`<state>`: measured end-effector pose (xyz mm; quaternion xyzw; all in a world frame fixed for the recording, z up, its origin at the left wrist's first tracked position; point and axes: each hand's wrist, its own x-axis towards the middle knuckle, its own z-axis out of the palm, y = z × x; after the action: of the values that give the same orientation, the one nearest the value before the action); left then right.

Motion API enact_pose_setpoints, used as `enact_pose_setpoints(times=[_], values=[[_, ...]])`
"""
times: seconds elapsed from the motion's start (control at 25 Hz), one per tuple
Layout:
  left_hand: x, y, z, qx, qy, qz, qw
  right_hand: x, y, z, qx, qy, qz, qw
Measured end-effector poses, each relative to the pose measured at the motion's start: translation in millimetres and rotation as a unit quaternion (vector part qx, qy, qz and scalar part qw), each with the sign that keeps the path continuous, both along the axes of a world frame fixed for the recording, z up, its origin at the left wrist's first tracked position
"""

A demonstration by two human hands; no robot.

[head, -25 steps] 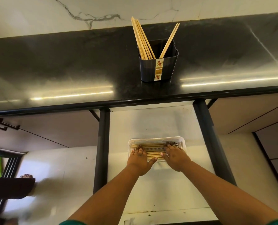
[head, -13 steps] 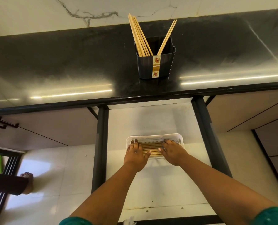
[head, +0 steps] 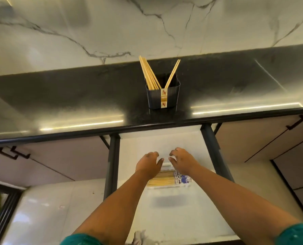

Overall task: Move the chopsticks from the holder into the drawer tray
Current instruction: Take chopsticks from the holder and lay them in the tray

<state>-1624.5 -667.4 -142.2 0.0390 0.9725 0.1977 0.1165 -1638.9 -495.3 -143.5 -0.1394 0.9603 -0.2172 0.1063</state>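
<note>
A dark holder stands on the black countertop. Several wooden chopsticks lean left in it and a pair leans right. Below, in the open white drawer, a white tray holds several chopsticks lying flat, some with blue patterned ends. My left hand and my right hand hover above the tray with fingers loosely curled, holding nothing. My forearms hide much of the tray.
Black drawer rails flank the drawer on both sides. Closed cabinet fronts with dark handles sit left and right. A marble wall rises behind the counter. A pale tiled floor lies at the lower left.
Both hands have lifted off the chopsticks in the tray and risen toward the counter. The camera has tilted upward, showing more wall.
</note>
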Motion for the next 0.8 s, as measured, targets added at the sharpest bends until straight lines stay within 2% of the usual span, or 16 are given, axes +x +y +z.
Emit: enact_pose_setpoints(times=[0.12,0.36,0.52,0.6,0.68,0.8], values=[[-39.6,14.0,55.4,0.019,0.080,0.032,0.996,-31.3,-12.9,47.1,-0.028,0.068,-0.045,0.996],[-126.9,24.7,169.7,0.092,0.184,0.078,0.976,-118.6,-39.9,156.3,-0.130,0.117,-0.125,0.977],[-170.0,19.4,194.6,0.145,0.206,0.134,0.958,-178.5,-33.4,183.2,-0.165,0.148,-0.170,0.960],[-183.1,14.1,185.2,0.154,0.195,0.147,0.957,-215.5,-21.1,181.5,-0.171,0.108,-0.254,0.946],[-198.7,10.4,169.6,0.162,0.185,0.147,0.958,-252.7,-7.1,176.0,-0.177,0.010,-0.343,0.923],[-223.9,6.0,152.0,0.158,0.221,0.149,0.951,-295.8,0.7,166.0,-0.267,-0.141,-0.392,0.869]])
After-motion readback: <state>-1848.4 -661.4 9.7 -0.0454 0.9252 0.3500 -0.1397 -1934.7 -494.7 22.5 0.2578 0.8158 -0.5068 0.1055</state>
